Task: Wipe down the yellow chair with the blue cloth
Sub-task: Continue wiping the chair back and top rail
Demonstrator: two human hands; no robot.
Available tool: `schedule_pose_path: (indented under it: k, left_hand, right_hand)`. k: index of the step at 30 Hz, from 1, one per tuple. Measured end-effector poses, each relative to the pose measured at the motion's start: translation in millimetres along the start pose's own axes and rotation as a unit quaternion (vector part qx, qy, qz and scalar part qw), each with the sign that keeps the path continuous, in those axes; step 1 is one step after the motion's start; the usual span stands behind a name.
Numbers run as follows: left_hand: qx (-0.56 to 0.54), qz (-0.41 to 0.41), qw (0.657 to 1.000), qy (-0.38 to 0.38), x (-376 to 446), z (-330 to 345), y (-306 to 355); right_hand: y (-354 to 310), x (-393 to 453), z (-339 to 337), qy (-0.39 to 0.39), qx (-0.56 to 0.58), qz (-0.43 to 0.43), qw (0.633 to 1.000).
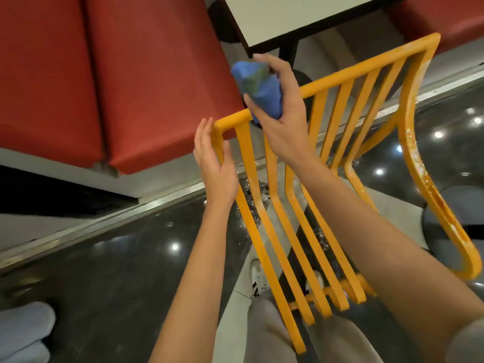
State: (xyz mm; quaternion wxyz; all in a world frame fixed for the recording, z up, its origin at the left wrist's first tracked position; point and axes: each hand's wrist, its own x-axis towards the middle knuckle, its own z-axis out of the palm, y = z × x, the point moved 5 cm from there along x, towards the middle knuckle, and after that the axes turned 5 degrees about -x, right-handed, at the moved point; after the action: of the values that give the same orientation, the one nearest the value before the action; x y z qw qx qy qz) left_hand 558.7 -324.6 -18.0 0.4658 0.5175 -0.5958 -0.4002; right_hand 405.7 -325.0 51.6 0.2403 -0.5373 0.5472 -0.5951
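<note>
Right hand [277, 100] gripped the bunched blue cloth [258, 86] against the yellow chair [340, 82] top rail (slatted metal one); left hand [213, 158], fingers straight, rested flat on the chair's corner.

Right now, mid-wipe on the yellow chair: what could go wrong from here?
1. The left hand only rests flat on the yellow chair frame corner, fingers straight, so the chair could shift under wiping pressure.
2. The blue cloth is bunched in the right hand's grip, so little fabric meets the top rail.
3. White residue marks the right side rail; a quick pass may miss it.
</note>
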Motion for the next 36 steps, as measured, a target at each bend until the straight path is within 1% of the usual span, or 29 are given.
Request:
schedule_pose_path:
  k: [1, 2, 3, 4, 5, 6, 7, 9, 10, 12, 14, 16, 19, 21, 22, 24, 25, 27, 29, 30, 31, 34, 36]
  left_hand:
    - [0.001, -0.007, 1.000, 0.019, 8, 1, -4]
    - [-0.014, -0.026, 0.999, 0.032, 14, 1, -9]
    - [-0.043, -0.052, 0.997, 0.036, 20, 2, -14]
    - [-0.080, -0.085, 0.993, 0.030, 26, 5, -21]
    - [-0.115, -0.111, 0.987, 0.017, 32, 10, -29]
    - [-0.137, -0.119, 0.983, 0.006, 35, 12, -34]
    - [-0.144, -0.112, 0.983, 0.004, 37, 13, -39]
    - [-0.124, -0.106, 0.987, 0.013, 36, 12, -45]
    - [-0.112, -0.112, 0.987, 0.019, 34, 10, -46]
    - [-0.090, -0.117, 0.988, 0.033, 31, 5, -46]
    - [-0.073, -0.094, 0.993, 0.027, 31, 1, -46]
    - [-0.065, -0.077, 0.995, 0.018, 33, 1, -46]
    - [-0.045, -0.069, 0.996, 0.023, 33, 1, -45]
    - [-0.033, -0.055, 0.998, 0.022, 32, 2, -41]
    - [-0.030, -0.044, 0.998, 0.022, 31, 2, -39]
    - [-0.039, -0.046, 0.998, 0.021, 31, 1, -40]
    - [-0.042, -0.055, 0.998, 0.013, 31, 0, -42]
    - [-0.015, -0.062, 0.998, -0.003, 33, -1, -44]
    - [0.013, -0.058, 0.998, -0.020, 34, -2, -47]
    - [0.016, -0.058, 0.998, -0.023, 34, -2, -48]
    - [0.016, -0.058, 0.998, -0.020, 35, -1, -49]
    - [0.012, -0.079, 0.997, -0.016, 36, 0, -50]
    - [0.010, -0.082, 0.996, -0.012, 38, 0, -51]
  right_hand:
    - [4, 12, 8, -0.009, -0.053, -0.035, 0.998]
    - [10, 19, 19, -0.035, -0.090, -0.050, 0.994]
    - [19, 20, 29, -0.084, -0.128, -0.061, 0.986]
    - [28, 19, 38, -0.134, -0.188, -0.071, 0.970]
    - [37, 16, 46, -0.174, -0.261, -0.081, 0.946]
    - [42, 12, 52, -0.197, -0.317, -0.091, 0.923]
    - [46, 10, 57, -0.205, -0.340, -0.098, 0.913]
    - [43, 10, 67, -0.206, -0.332, -0.116, 0.913]
    - [41, 10, 74, -0.218, -0.332, -0.126, 0.909]
    - [47, 11, 84, -0.270, -0.335, -0.135, 0.893]
    - [56, 14, 75, -0.302, -0.318, -0.146, 0.887]
    - [63, 21, 46, -0.277, -0.323, -0.160, 0.891]
    - [73, 25, 7, -0.174, -0.383, -0.093, 0.902]
    - [68, 20, 22, -0.127, -0.418, -0.057, 0.898]
    - [64, 15, 42, -0.120, -0.435, -0.058, 0.891]
    - [55, 4, 83, -0.145, -0.442, -0.094, 0.880]
    - [53, 1, 95, -0.163, -0.442, -0.113, 0.875]
    - [57, 3, 91, -0.211, -0.452, -0.148, 0.854]
    - [65, 10, 65, -0.255, -0.471, -0.165, 0.828]
    - [70, 14, 46, -0.256, -0.478, -0.155, 0.826]
    - [76, 19, 23, -0.242, -0.483, -0.138, 0.830]
    - [91, 34, -56, -0.167, -0.485, -0.082, 0.854]
    - [101, 48, -95, -0.123, -0.483, -0.021, 0.867]
